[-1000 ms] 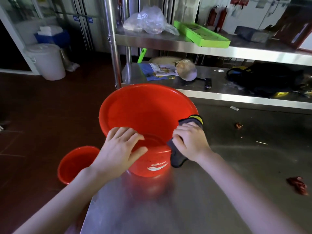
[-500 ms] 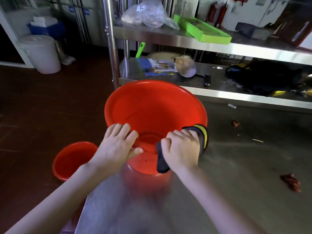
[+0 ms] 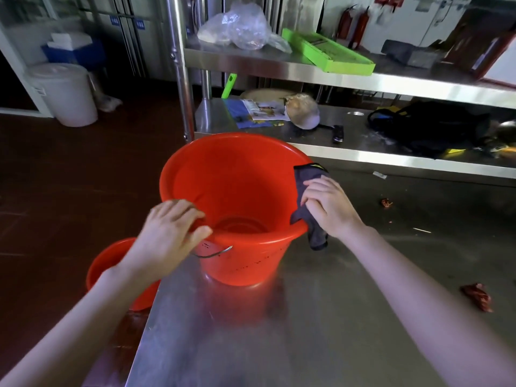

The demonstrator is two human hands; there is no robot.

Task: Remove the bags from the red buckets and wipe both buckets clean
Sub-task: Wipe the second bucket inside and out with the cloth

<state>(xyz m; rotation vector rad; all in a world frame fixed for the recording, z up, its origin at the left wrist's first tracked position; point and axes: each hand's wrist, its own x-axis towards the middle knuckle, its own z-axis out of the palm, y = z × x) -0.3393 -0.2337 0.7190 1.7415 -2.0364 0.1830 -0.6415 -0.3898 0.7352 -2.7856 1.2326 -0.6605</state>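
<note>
A large red bucket [image 3: 237, 174] stands upright on the steel table [image 3: 321, 317], with no bag inside it. My left hand [image 3: 170, 233] grips its near-left rim, thumb over the edge, just above the metal handle [image 3: 215, 252]. My right hand [image 3: 326, 208] presses a dark cloth [image 3: 303, 196] with a yellow edge over the right rim; the cloth hangs down outside the wall. A second, smaller red bucket [image 3: 111, 261] sits lower on the floor at the table's left edge, partly hidden by my left forearm.
Red scraps [image 3: 477, 296] lie on the table at the right. Behind the bucket a steel shelf rack [image 3: 363, 157] holds papers, a black bag [image 3: 427, 127], a green tray [image 3: 329, 51] and a clear plastic bag [image 3: 237, 26]. A white bin [image 3: 67, 93] stands far left.
My right hand slid the cloth from the near rim round to the right rim. The bucket turned so its metal handle now shows in front. My left hand stayed on the near-left rim.
</note>
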